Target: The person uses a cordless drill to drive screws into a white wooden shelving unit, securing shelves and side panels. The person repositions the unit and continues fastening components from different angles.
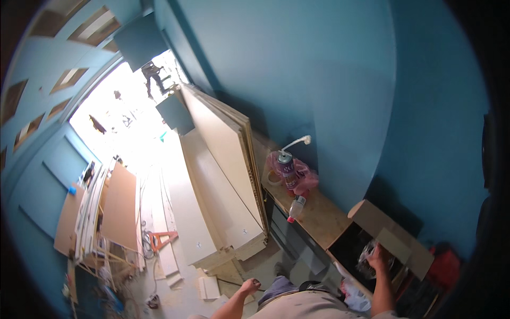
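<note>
My right hand (377, 259) reaches into an open cardboard box (342, 246) at the right, its fingers closed on a crinkled clear plastic bag (365, 259). What the bag contains is too small to make out, and the inside of the box is dark. The box's flaps (396, 247) stand folded outward. Low in front of my body, my left hand (251, 287) is held with its fingers curled. Whatever it may hold is hidden.
On a wooden ledge (324, 226) stand a spray foam can (287, 173) with a white nozzle tube, pink plastic, a tape roll (274, 178) and a red-capped bottle (296, 208). Large panels (223, 138) lean nearby. An orange triangular tool (162, 240) lies left; a red bag (444, 265) sits right.
</note>
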Motion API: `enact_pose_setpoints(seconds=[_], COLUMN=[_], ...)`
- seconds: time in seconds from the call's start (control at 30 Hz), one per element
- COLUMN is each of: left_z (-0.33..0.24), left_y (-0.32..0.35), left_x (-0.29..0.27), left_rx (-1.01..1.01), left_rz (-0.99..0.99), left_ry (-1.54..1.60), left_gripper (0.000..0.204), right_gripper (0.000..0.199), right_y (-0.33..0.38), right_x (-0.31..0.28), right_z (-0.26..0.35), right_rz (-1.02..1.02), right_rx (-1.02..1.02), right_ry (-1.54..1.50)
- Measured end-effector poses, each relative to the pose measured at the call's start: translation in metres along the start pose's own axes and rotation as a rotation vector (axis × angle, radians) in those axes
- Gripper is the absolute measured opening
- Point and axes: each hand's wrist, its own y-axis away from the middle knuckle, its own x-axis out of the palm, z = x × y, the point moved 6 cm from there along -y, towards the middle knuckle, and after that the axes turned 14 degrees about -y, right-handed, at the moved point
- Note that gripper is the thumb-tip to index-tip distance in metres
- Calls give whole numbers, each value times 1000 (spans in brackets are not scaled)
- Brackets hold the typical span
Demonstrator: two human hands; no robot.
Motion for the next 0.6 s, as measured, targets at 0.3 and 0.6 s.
enact_pose_setpoints(seconds=[0.3,0.6], left_z=[-9,57], left_y=[-22,0], left_x=[52,111], left_rx=[72,313], left_rz=[49,-247], left_ry=[-249,-419], left_gripper=[46,42], right_gripper=[95,76], right_y=[-37,9], right_x=[22,-48], right_z=[-40,87], right_rz=[117,140], right_rx=[-80,-199], right_ry=[-45,94])
